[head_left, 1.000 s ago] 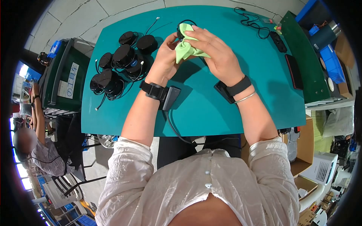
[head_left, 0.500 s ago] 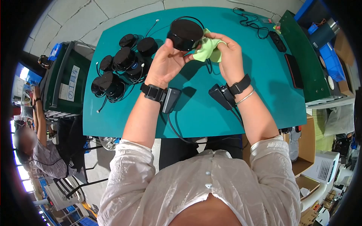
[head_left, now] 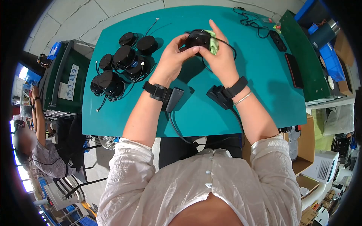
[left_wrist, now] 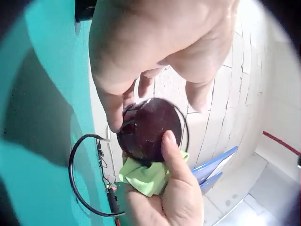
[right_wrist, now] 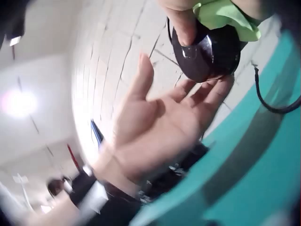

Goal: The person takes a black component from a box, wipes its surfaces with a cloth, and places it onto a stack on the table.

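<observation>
A glossy black puck-shaped device (head_left: 198,38) with a black cable (head_left: 233,47) is held up over the table between both hands. My right hand (head_left: 223,62) grips it together with a light green cloth (head_left: 214,45). In the left wrist view the right thumb (left_wrist: 171,150) presses on the round face (left_wrist: 148,132), the cloth bunched below. My left hand (head_left: 169,60) is at the opposite side. In the right wrist view its fingers (right_wrist: 218,94) reach under the device's edge, fairly straight, with the thumb (right_wrist: 145,73) standing apart.
Several similar black devices (head_left: 124,56) with cables sit in a group on the left of the green table (head_left: 196,116). A phone (head_left: 294,71), a power strip (head_left: 278,41) and a coiled cord lie at the right. Another person (head_left: 39,143) is at far left.
The device, earlier mostly hidden by the cloth and hands, has turned, and its cable now loops to the right. The left hand's hold has loosened; the right hand grips device and cloth.
</observation>
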Demonstrator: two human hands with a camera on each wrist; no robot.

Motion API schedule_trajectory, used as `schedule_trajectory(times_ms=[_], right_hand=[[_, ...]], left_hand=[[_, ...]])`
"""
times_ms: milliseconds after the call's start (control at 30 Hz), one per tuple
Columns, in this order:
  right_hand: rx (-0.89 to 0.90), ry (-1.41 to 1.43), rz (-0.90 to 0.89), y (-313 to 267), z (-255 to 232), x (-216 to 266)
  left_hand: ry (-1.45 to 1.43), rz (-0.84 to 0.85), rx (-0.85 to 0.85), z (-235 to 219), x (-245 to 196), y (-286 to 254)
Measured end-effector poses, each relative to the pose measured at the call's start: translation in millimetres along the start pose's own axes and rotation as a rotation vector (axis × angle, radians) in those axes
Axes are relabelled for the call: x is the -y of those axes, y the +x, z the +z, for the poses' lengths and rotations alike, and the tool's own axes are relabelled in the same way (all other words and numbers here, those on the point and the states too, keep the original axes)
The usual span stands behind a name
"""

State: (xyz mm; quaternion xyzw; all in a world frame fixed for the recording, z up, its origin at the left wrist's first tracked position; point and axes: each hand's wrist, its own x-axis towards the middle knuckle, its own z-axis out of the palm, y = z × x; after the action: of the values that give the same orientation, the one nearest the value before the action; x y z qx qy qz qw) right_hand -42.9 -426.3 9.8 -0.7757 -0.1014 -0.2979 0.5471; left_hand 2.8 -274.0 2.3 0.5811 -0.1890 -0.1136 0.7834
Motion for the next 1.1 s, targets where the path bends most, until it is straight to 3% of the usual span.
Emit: schedule_trajectory(times_ms=[167, 233, 367, 400, 433, 500, 567, 633, 700, 767, 800, 833, 900, 967, 1000, 1033, 1100], right_hand=[[0.160, 0.353, 0.041, 4, -9, 5], [0.309, 0.716, 0.145, 7, -13, 11], [0.396, 0.763, 0.211, 12, -16, 5], [0.301, 0.776, 0.252, 10, -12, 4], [0.293, 0.780, 0.253, 6, -6, 1], [0.086, 0.571, 0.242, -2, 7, -2], [0.082, 0.551, 0.300, -9, 13, 7], [0.050, 0.445, 0.116, -15, 26, 2], [-0.060, 0.333, 0.087, -12, 28, -8], [0.094, 0.465, 0.228, -3, 10, -11], [0.061, 0.237, 0.171, 0, 4, -17], [0.064, 0.235, 0.172, 2, -4, -17], [0.338, -0.177, 0.032, 9, -22, -12], [0.426, -0.196, 0.016, 13, -31, -7], [0.504, -0.112, 0.107, 16, -34, -5], [0.582, -0.028, 0.200, 18, -36, -4], [0.542, 0.137, 0.215, 17, -30, -3]], left_hand=[[-0.030, -0.061, 0.132, -20, -5, 5], [0.123, -0.070, 0.231, -24, -8, 4], [0.163, -0.068, 0.279, -20, -9, 0], [0.089, -0.098, 0.180, -13, -8, -1], [0.015, -0.130, 0.081, -9, -6, -2], [0.000, -0.171, 0.009, -10, -5, 0], [-0.181, -0.166, -0.092, -13, -5, 2], [-0.220, -0.133, -0.115, -12, -2, 2], [-0.194, -0.114, -0.070, -11, 1, 2], [-0.179, -0.197, -0.010, -11, -2, 1], [-0.007, -0.062, -0.104, -9, 2, 1], [0.165, 0.074, -0.197, -2, -2, -1], [0.230, 0.128, -0.225, 1, -11, -6], [0.523, 0.271, 0.214, -9, -17, -3], [0.349, 0.021, 0.279, -5, -27, -8], [0.347, 0.021, 0.278, -4, -28, -8], [0.255, 0.042, 0.105, -3, -28, -7]])
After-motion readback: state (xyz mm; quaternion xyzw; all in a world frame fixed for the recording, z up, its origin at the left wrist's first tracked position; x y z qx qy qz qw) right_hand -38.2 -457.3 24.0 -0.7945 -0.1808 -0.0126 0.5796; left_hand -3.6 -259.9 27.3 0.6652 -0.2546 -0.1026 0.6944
